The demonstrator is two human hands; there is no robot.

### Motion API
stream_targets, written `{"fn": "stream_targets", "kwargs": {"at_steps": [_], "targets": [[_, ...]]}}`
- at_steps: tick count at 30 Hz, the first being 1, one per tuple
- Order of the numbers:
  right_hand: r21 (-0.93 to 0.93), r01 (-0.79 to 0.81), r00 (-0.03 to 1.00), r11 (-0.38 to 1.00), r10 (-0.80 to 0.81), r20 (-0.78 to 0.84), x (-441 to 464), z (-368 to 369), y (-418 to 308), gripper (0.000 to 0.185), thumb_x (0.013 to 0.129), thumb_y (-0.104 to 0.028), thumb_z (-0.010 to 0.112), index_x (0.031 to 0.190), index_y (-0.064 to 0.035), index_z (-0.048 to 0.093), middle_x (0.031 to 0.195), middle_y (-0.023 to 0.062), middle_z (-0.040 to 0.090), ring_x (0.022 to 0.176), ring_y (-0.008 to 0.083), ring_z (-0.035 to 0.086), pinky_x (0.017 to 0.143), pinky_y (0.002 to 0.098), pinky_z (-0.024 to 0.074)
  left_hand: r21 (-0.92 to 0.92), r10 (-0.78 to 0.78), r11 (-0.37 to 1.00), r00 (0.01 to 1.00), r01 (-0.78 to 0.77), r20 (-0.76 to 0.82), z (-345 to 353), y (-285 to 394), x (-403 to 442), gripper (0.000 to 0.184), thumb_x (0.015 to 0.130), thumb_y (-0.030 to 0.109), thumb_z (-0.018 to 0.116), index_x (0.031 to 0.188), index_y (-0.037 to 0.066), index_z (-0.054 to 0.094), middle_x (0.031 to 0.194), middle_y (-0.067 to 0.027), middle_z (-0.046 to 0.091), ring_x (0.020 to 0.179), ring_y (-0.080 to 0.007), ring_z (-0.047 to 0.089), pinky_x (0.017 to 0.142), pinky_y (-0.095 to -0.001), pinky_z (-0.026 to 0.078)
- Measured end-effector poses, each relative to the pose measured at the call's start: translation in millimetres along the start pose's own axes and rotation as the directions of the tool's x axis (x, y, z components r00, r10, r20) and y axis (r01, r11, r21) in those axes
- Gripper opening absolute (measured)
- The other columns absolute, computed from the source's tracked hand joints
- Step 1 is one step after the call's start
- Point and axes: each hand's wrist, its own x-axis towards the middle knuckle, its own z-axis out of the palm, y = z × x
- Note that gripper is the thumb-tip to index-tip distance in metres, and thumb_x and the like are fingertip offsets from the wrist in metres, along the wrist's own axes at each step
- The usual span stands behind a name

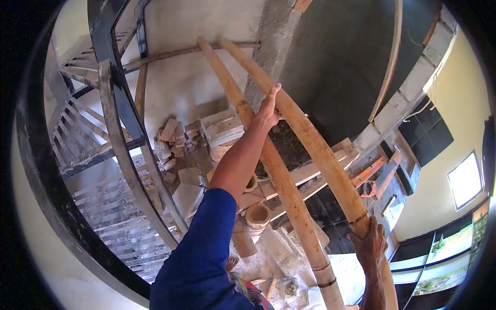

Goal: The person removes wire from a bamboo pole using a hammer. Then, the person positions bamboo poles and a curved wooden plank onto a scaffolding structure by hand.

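Note:
Two long bamboo poles slope away from me toward the wall. My left hand (269, 109), at the end of a blue-sleeved arm, reaches across the left bamboo pole (281, 178) and grips the right bamboo pole (315, 142) at its left edge; part of its fingers is hidden. Lower on that same right pole, just below a dark joint, my right hand (371, 245) is wrapped around it. The far ends of both poles are by a thin horizontal wooden pole (181, 53) at the wall.
Dark metal stair framing (121, 85) stands at left. Below lie broken bricks (175, 135), stacked pale blocks (222, 126), a cut bamboo end (258, 214) and wooden planks (310, 173). An orange level (368, 172) and a handsaw (388, 175) rest on a ledge at right.

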Motion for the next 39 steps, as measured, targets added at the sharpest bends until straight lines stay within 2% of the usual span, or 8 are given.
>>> {"fn": "stream_targets", "kwargs": {"at_steps": [5,10,12,23,28,32,34,39], "targets": [[-0.006,0.143,0.988,0.99,-0.143,-0.05,17,17,1,0.081,0.063,-0.03,0.083,0.128,-0.008,0.042,0.1,0.019,0.055,0.092,0.0396,0.058,0.075,0.049,0.0472,-0.032,0.066,0.997,0.998,-0.066,0.022,-1,11,10,0.076,0.076,0.059,0.065,0.126,0.006,0.043,0.116,-0.0138,0.048,0.108,-0.0298,0.049,0.089,-0.0539,0.043],[-0.029,0.064,0.998,0.998,-0.063,0.029,44,14,-38,0.08,0.062,-0.033,0.084,0.126,-0.0097,0.041,0.103,0.0185,0.056,0.096,0.0392,0.058,0.074,0.0494,0.0478,-0.02,0.121,0.992,0.993,-0.121,-0.008,-18,27,42,0.07,0.078,0.056,0.064,0.124,0.007,0.045,0.113,-0.0115,0.051,0.107,-0.0282,0.05,0.086,-0.0515,0.043],[-0.023,0.063,0.996,0.998,-0.062,0.059,50,18,-49,0.08,0.062,-0.034,0.084,0.125,-0.01,0.042,0.103,0.0184,0.057,0.097,0.0389,0.058,0.074,0.0494,0.0479,0.058,0.127,0.99,0.992,-0.126,-0.018,-27,31,51,0.078,0.075,0.055,0.067,0.133,0.01,0.04,0.124,-0.0142,0.046,0.116,-0.0323,0.045,0.09,-0.0587,0.038],[0.211,0.113,0.973,0.971,-0.15,0.173,90,79,-61,0.07,0.065,-0.039,0.082,0.114,-0.0069,0.043,0.099,0.0209,0.059,0.095,0.0412,0.057,0.078,0.0507,0.0452,0.447,0.076,0.894,0.993,-0.028,-0.089,-37,25,17,0.066,0.076,0.042,0.07,0.124,0.002,0.052,0.125,-0.0166,0.052,0.116,-0.0316,0.048,0.092,-0.0543,0.037],[0.204,0.162,0.951,0.966,-0.207,0.227,89,108,-54,0.07,0.065,-0.042,0.081,0.113,-0.0079,0.043,0.097,0.0216,0.058,0.093,0.0419,0.058,0.076,0.0512,0.0464,0.775,0.232,0.597,0.969,-0.208,0.081,-64,-3,67,0.055,0.08,0.038,0.068,0.121,0.004,0.057,0.12,-0.0119,0.059,0.113,-0.0265,0.052,0.095,-0.0401,0.039],[0.202,0.142,0.948,0.969,-0.192,0.253,90,107,-56,0.072,0.067,-0.045,0.079,0.114,-0.0061,0.041,0.099,0.0227,0.058,0.095,0.0431,0.058,0.077,0.0521,0.0468,0.916,-0.045,0.345,0.971,-0.206,0.235,-30,21,7,0.058,0.079,0.038,0.068,0.12,0.0,0.057,0.12,-0.0148,0.06,0.116,-0.0277,0.051,0.096,-0.0378,0.039],[0.182,0.121,0.941,0.976,-0.171,0.292,91,106,-55,0.075,0.068,-0.046,0.079,0.118,-0.0048,0.04,0.101,0.0233,0.057,0.096,0.0434,0.058,0.079,0.0521,0.047,0.958,0.077,0.172,0.973,-0.229,0.218,-29,16,3,0.064,0.078,0.04,0.068,0.123,-0.003,0.055,0.125,-0.0182,0.057,0.121,-0.0289,0.049,0.1,-0.0381,0.038],[0.225,0.237,0.951,0.945,-0.273,0.145,85,107,-45,0.091,0.069,-0.047,0.078,0.135,-0.0024,0.034,0.113,0.0248,0.055,0.104,0.0411,0.056,0.086,0.0499,0.0462,0.98,-0.013,0.028,0.98,-0.198,0.198,-22,10,-2,0.076,0.076,0.043,0.068,0.134,-0.001,0.046,0.139,-0.0216,0.045,0.131,-0.0319,0.041,0.108,-0.0366,0.032]]}}
